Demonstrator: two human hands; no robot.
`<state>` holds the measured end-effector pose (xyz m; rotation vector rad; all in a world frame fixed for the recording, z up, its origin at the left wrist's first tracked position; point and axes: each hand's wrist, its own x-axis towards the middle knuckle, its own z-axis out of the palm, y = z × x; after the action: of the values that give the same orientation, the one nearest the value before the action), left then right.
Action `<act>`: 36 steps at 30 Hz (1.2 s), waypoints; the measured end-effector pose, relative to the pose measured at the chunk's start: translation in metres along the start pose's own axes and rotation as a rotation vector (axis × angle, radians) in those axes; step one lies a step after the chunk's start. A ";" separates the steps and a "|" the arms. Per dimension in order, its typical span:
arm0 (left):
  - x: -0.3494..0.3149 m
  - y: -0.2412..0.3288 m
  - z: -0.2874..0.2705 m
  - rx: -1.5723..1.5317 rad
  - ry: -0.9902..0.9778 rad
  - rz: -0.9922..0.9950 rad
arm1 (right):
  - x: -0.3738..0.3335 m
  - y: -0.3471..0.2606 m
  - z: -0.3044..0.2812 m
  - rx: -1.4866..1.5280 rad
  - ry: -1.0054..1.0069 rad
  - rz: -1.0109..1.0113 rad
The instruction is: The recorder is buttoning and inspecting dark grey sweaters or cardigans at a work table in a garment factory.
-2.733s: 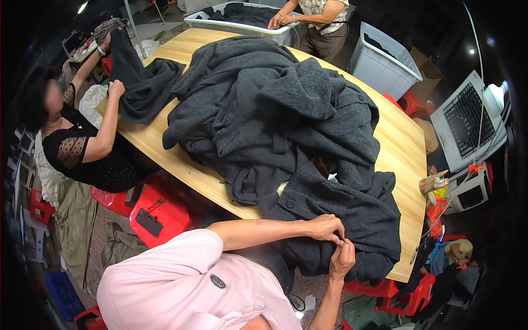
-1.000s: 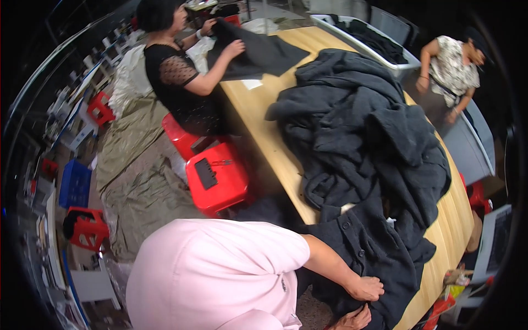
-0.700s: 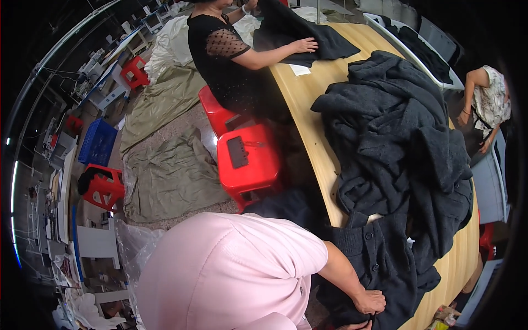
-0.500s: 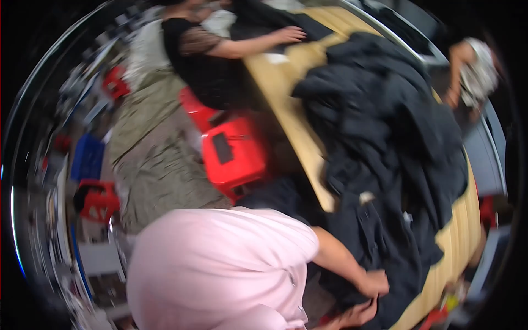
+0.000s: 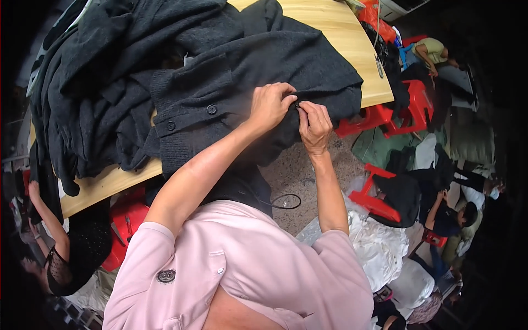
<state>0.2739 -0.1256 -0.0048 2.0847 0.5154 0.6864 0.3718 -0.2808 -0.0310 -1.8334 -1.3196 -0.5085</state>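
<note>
A dark charcoal knitted cardigan (image 5: 242, 71) lies across the table edge in front of me, with ribbed bands and a round button (image 5: 211, 109) showing on its front. My left hand (image 5: 270, 105) is closed, thumb and fingers pinching the cloth close to the near edge. Right beside it, my right hand (image 5: 315, 127) pinches at the same spot with bent fingers. Between the fingertips a small dark bit shows; whether it is a button or a fold of cloth I cannot make out. Part of the cardigan hangs over the near side.
More dark garments (image 5: 104, 82) are heaped to the left on the wooden table (image 5: 341, 38). Red plastic stools (image 5: 410, 110) stand at right, another (image 5: 126, 220) at left. White plastic bags (image 5: 377, 247) lie on the floor. A co-worker (image 5: 66, 247) sits at left; other people are farther right.
My view has swung round to the right, so the cardigan and hands now sit near the picture's middle. Both hands still work close together on the dark cloth.
</note>
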 end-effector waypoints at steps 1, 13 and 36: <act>-0.001 -0.001 0.000 0.004 -0.013 -0.002 | -0.001 0.002 0.000 -0.017 -0.004 -0.023; 0.000 -0.005 0.002 0.064 -0.162 -0.056 | -0.001 0.011 0.002 -0.029 -0.013 -0.090; -0.002 -0.014 0.005 0.098 -0.197 0.065 | 0.013 0.020 -0.012 -0.059 -0.215 -0.227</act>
<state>0.2740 -0.1225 -0.0194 2.2410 0.3782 0.4945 0.3963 -0.2854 -0.0221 -1.8366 -1.6870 -0.4830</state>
